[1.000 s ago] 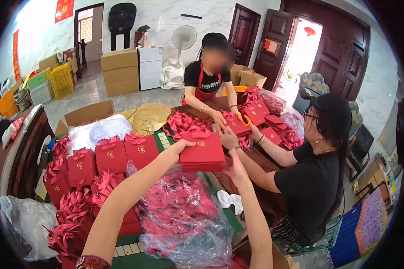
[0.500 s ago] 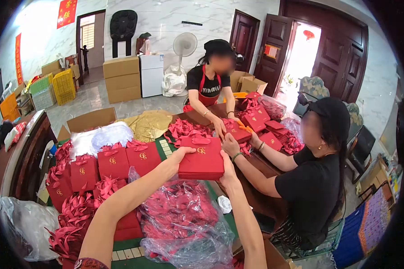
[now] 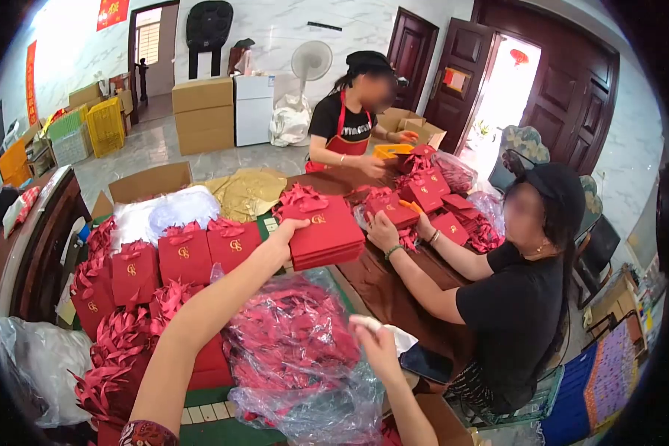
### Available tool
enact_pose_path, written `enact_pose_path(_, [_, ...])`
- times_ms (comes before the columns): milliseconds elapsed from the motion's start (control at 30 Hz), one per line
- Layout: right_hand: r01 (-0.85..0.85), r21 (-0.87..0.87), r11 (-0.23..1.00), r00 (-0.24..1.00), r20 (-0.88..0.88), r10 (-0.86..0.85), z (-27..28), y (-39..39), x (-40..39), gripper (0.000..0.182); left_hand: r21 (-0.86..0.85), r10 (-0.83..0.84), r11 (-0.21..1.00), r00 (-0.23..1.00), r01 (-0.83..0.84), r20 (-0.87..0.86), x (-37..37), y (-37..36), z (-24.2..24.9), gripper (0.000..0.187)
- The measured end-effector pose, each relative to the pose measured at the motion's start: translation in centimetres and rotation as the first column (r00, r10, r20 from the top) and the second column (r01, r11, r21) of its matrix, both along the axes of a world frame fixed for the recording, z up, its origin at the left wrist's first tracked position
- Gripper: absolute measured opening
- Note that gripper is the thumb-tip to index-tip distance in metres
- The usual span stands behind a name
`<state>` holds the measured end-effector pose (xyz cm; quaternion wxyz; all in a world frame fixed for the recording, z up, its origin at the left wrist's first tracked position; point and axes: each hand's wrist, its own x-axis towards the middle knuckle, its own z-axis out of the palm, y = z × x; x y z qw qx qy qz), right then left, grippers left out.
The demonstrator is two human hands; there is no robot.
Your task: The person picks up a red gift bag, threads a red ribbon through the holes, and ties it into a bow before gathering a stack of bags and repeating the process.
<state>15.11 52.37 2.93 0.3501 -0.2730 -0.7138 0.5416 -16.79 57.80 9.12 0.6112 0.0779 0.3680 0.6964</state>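
Observation:
My left hand (image 3: 288,236) grips the left edge of a stack of flat red bags (image 3: 325,234) with a gold logo, held above the table. My right hand (image 3: 379,348) is lower and apart from the stack, its fingers bent together near a white crumpled item (image 3: 400,340); what the fingers hold, if anything, is too small to name. Below the stack lies a clear plastic bag (image 3: 305,342) full of red ribbons. More red bags (image 3: 184,256) with ribbon handles stand at the left.
Across the table a person in a red apron (image 3: 349,130) stands by red bags. At the right another person in black (image 3: 509,305) handles a red bag. A dark phone (image 3: 426,363) lies near my right hand. White plastic (image 3: 44,364) is at the lower left.
My right hand has let go of the stack and moved down. The stack, now only in my left hand, is tilted. The person in the apron has drawn their hands back from the other person's bag.

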Motion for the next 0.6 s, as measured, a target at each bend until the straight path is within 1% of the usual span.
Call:
enact_pose_path(67, [0.045, -0.016, 0.999, 0.998, 0.048, -0.045, 1.8, -4.1, 1.9, 0.020, -0.002, 0.031, 1.000, 0.998, -0.031, -0.052, -0.3, -0.6, 0.9, 0.035])
enact_pose_path(100, [0.027, -0.026, 0.999, 0.998, 0.054, -0.025, 1.5, -5.1, 2.9, 0.020, 0.004, 0.063, 0.998, 0.993, -0.063, -0.096, -0.6, -0.8, 1.2, 0.035])
enact_pose_path(133, [0.041, 0.049, 0.998, 0.995, 0.090, -0.046, 0.7, -6.2, 4.0, 0.020, -0.008, 0.097, 0.995, 0.990, -0.098, -0.098, -1.7, -1.7, 1.6, 0.035])
enact_pose_path(167, [0.073, 0.133, 0.988, 0.989, 0.121, -0.089, 0.4, -6.8, 4.8, 0.021, 0.021, 0.140, 0.990, 0.979, -0.138, -0.150, -2.4, -1.7, 2.2, 0.032])
enact_pose_path(200, [0.061, 0.129, 0.990, 0.990, 0.119, -0.077, 0.6, -7.2, 5.1, 0.021, 0.054, 0.180, 0.984, 0.963, -0.173, -0.202, -2.9, -1.9, 2.8, 0.028])
enact_pose_path(233, [0.041, 0.098, 0.994, 0.988, 0.141, -0.055, 0.8, -7.6, 5.3, 0.020, 0.073, 0.156, 0.987, 0.967, -0.144, -0.200, -3.6, -2.6, 3.3, 0.027])
enact_pose_path(267, [0.023, 0.068, 0.997, 0.986, 0.162, -0.034, 0.9, -7.7, 5.3, 0.020, 0.072, 0.164, 0.986, 0.965, -0.152, -0.204, -4.0, -2.9, 3.7, 0.027])
enact_pose_path(333, [0.017, 0.086, 0.996, 0.988, 0.151, -0.030, 0.8, -6.7, 4.2, 0.021, 0.031, 0.211, 0.977, 0.945, -0.210, -0.252, -4.3, -4.2, 4.7, 0.033])
enact_pose_path(400, [0.055, 0.130, 0.990, 0.995, 0.081, -0.065, 2.3, -4.4, 1.3, 0.033, 0.044, 0.221, 0.975, 0.939, -0.218, -0.263, -4.6, -4.8, 5.0, 0.031])
enact_pose_path(467, [0.016, 0.152, 0.988, 0.999, -0.051, -0.008, 4.1, -1.3, -3.3, 0.049, 0.057, 0.224, 0.975, 0.949, -0.217, -0.222, -4.6, -5.1, 4.9, 0.032])
enact_pose_path(533, [0.016, -0.007, 1.000, 0.998, -0.053, -0.017, 3.5, 3.6, -8.7, 0.064, 0.063, 0.217, 0.976, 0.950, -0.208, -0.224, -3.5, -5.8, 5.3, 0.033])
enact_pose_path(567, [0.017, -0.174, 0.985, 0.999, -0.046, -0.025, 5.3, 4.9, -10.9, 0.067, 0.049, 0.166, 0.986, 0.957, -0.159, -0.238, -3.5, -5.8, 5.0, 0.034])
enact_pose_path(600, [0.017, -0.338, 0.941, 0.999, -0.036, -0.031, 6.9, 6.2, -13.0, 0.070, 0.034, 0.116, 0.993, 0.961, -0.111, -0.251, -3.7, -5.7, 4.5, 0.034])
